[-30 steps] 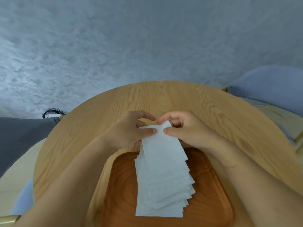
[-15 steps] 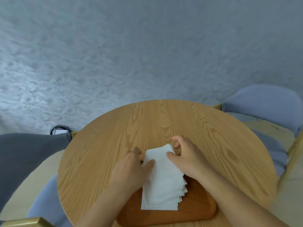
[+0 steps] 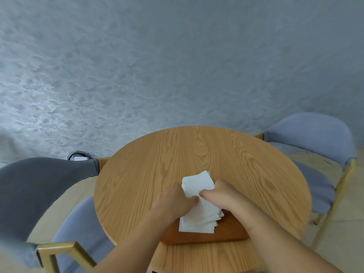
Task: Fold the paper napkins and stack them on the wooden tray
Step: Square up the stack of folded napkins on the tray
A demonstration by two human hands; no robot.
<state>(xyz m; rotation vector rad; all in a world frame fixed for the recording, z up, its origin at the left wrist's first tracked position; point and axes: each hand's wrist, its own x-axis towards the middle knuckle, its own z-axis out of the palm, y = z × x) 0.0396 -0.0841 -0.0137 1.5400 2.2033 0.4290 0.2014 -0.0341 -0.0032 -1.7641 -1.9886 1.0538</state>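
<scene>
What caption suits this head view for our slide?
Left hand and right hand hold the top napkin of a stack on the wooden tray.

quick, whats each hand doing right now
left hand: pinching the top napkin
right hand: pinching the top napkin too
</scene>
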